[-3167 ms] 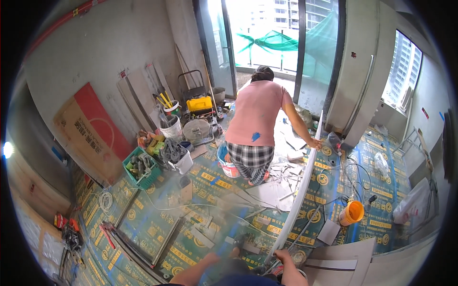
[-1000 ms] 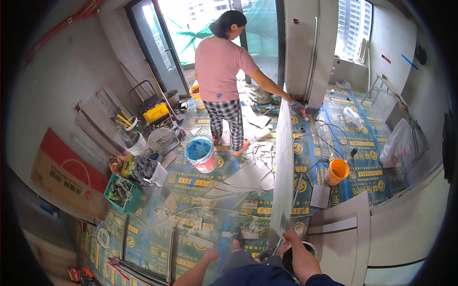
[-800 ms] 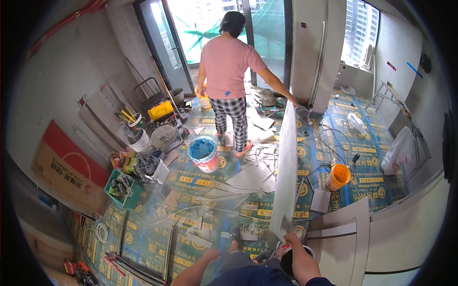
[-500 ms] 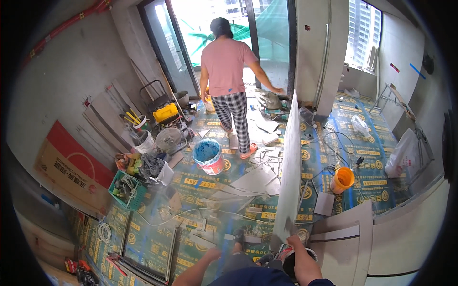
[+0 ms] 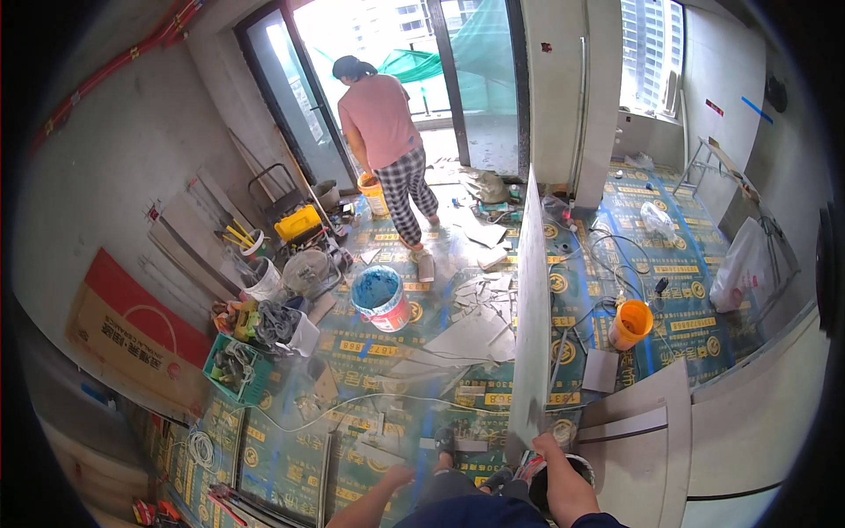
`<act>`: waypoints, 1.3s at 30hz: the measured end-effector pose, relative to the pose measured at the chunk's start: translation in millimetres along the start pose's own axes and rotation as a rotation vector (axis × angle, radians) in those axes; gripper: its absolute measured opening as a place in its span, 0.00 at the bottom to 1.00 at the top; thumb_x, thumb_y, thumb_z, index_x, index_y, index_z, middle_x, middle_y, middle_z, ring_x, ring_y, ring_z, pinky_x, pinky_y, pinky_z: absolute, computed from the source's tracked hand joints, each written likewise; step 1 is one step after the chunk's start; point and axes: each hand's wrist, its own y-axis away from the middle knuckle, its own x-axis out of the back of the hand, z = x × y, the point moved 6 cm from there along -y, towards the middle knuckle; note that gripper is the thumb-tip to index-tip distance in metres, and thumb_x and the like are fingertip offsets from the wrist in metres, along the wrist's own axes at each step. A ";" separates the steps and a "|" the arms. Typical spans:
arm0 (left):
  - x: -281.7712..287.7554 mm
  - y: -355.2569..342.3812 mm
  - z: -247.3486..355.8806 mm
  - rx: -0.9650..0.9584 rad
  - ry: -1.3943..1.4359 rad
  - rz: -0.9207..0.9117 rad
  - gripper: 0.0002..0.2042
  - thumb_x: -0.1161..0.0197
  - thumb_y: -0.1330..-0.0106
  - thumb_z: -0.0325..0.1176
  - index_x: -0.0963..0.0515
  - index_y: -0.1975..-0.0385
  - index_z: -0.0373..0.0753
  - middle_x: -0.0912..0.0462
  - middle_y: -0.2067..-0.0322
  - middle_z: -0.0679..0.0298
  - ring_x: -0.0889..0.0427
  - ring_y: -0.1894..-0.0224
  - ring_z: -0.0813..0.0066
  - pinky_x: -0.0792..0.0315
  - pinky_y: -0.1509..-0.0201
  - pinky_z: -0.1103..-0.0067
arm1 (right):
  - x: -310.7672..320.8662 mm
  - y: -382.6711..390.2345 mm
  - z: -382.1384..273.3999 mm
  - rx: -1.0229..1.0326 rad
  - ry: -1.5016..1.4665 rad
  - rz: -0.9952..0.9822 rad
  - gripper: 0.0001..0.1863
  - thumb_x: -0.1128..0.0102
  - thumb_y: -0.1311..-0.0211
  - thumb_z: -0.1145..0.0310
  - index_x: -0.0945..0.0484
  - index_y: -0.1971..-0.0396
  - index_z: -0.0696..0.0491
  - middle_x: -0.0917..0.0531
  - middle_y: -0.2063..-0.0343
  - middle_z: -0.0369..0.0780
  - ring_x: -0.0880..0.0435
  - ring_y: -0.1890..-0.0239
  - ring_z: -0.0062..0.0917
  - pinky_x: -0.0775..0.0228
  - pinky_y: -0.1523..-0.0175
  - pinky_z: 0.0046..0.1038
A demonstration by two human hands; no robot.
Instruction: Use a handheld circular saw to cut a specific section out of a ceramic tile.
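Note:
A tall, thin grey slab (image 5: pixel 531 308) stands on edge before me, running away toward the balcony door. At its near edge is my right hand (image 5: pixel 546 445), its fingers closed on the slab. Close below that hand shows a small red and white thing (image 5: pixel 529 465), too small to name, beside a dark bucket (image 5: pixel 576 476) partly hidden by my forearm. My left hand (image 5: pixel 398 476) hangs low over the floor with curled fingers and nothing seen in it.
A co-worker in a pink shirt (image 5: pixel 378 119) stands near the balcony door, reaching to an orange bucket (image 5: pixel 373 197). A blue-stained bucket (image 5: pixel 380 299), broken tile pieces (image 5: pixel 480 326) and a green crate (image 5: pixel 238 374) lie left of the slab. Rightward are a yellow bucket (image 5: pixel 631 325) and leaning boards (image 5: pixel 647 440).
The co-worker has drawn an arm back from near the slab's far end and turned left toward the orange bucket. My right hand stays at the slab's near edge. The view has shifted slightly.

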 end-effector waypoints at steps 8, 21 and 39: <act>17.6 21.0 -10.8 0.350 0.588 0.116 0.18 0.39 0.34 0.38 0.20 0.55 0.27 0.13 0.63 0.52 0.12 0.61 0.63 0.19 0.55 0.72 | -7.1 21.4 -59.7 0.360 0.646 -0.133 0.14 0.47 0.41 0.66 0.13 0.67 0.55 0.12 0.67 0.46 0.13 0.63 0.44 0.21 0.59 0.42; 3.1 13.2 -57.8 0.513 0.828 0.189 0.16 0.42 0.38 0.46 0.15 0.69 0.40 0.13 0.70 0.55 0.13 0.63 0.56 0.22 0.57 0.64 | 12.6 34.3 -62.4 -0.007 0.237 -0.148 0.20 0.35 0.56 0.61 0.15 0.69 0.63 0.14 0.66 0.55 0.12 0.61 0.45 0.21 0.56 0.40; 53.7 -12.3 -80.2 0.245 0.553 0.166 0.08 0.38 0.40 0.35 0.16 0.66 0.40 0.14 0.64 0.54 0.13 0.63 0.54 0.21 0.58 0.63 | -7.8 34.5 -90.6 0.201 0.564 -0.202 0.15 0.36 0.47 0.65 0.13 0.59 0.51 0.13 0.61 0.47 0.13 0.58 0.42 0.20 0.53 0.35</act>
